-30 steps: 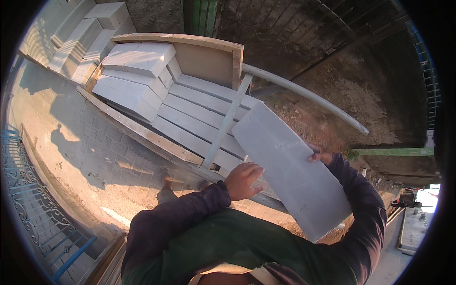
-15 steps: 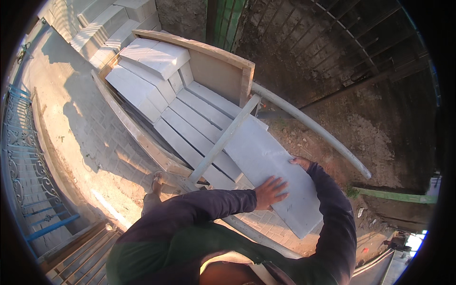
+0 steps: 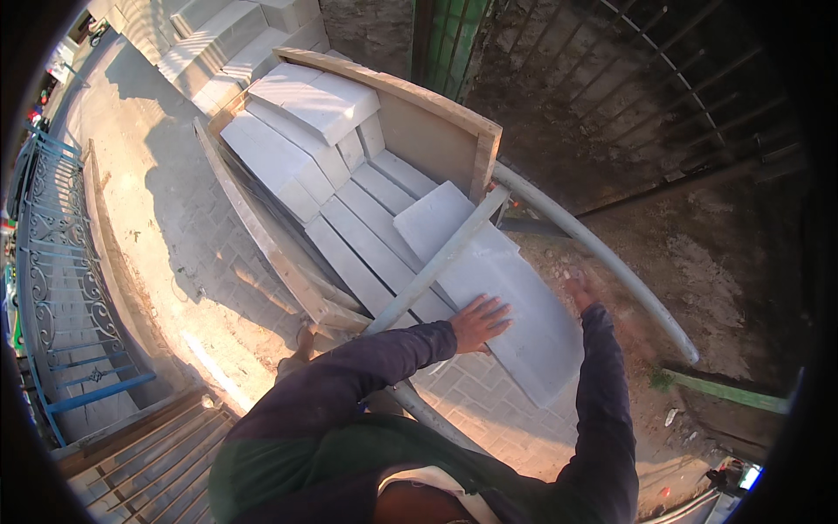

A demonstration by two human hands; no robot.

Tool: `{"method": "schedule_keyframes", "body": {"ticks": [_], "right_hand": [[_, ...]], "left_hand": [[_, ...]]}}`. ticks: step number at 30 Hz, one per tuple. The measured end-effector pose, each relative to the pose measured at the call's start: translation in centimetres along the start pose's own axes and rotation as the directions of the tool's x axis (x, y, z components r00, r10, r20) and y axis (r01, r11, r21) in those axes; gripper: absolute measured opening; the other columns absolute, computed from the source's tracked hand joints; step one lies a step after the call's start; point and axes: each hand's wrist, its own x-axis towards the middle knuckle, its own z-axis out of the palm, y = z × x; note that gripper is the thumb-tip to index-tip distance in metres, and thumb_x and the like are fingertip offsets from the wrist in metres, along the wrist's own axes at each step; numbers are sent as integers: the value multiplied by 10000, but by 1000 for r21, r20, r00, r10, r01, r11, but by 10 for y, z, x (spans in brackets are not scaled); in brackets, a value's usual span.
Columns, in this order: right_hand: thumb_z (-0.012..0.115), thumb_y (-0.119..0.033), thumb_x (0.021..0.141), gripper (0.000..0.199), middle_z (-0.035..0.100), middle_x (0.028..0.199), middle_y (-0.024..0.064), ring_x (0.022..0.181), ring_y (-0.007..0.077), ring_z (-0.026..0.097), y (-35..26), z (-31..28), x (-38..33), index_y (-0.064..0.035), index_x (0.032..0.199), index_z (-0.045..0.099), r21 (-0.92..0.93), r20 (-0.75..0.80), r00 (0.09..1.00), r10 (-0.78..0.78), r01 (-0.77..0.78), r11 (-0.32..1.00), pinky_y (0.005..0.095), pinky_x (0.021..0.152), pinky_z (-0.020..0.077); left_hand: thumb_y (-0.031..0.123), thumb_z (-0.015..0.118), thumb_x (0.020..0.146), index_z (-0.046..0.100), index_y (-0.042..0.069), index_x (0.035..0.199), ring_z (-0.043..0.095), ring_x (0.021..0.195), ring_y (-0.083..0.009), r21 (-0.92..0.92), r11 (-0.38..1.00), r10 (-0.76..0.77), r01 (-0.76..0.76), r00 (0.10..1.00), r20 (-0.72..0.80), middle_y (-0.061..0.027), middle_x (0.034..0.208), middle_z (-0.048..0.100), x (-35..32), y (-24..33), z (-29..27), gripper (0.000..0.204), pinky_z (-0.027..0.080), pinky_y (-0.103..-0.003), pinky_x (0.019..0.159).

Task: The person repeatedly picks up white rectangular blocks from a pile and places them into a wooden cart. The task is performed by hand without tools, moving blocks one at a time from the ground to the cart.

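At the left edge of the view an ornate metal gate [image 3: 61, 288] is seen beside a paved walkway [image 3: 175, 227]. Further right, a wooden cart [image 3: 436, 105] is loaded with pale grey concrete slabs [image 3: 301, 131], laid flat in rows and stacked higher toward the cart's far end. A wooden crossbar [image 3: 436, 262] runs diagonally over the near end of the load.

The left hand [image 3: 478, 321] is placed flat on the top face of a large grey slab [image 3: 515, 297], near its left edge, with the fingers spread and extended. This slab lies tilted at the cart's near end, its far corner passing beneath the crossbar and resting on the loaded slabs, its near end overhanging the ground.

The right hand [image 3: 578, 286] is set at the slab's right edge; the fingers appear curled over that edge, but their exact state cannot be told. Both arms are in dark sleeves.

To the right, a curved grey metal handle tube [image 3: 611, 262] of the cart is noted, with bare soil [image 3: 698, 262] and a dark metal fence [image 3: 663, 105] beyond.
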Motion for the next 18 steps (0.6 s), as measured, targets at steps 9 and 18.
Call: {"method": "schedule_keyframes", "body": {"ticks": [9,18], "right_hand": [[273,-730,915,838,384,1488,138,1325,335,420,89,84,-198,-133,1503,281,894,-157,980,122,89,439,486,1089,355],[233,-724,925,836,457,1434,124,1266,338,483,65,91,-114,-103,1472,350,841,-292,948,123,194,505,438,1070,396]], "left_hand": [[423,703,803,388,70,1426,260,1400,-398,9,986,-165,165,983,84,-183,1504,313,2,23,2,782,231,-542,1125],[301,641,853,488,-16,1308,563,1130,-355,-516,834,-104,194,975,199,-216,1215,584,-70,64,-99,575,449,-429,956]]}}
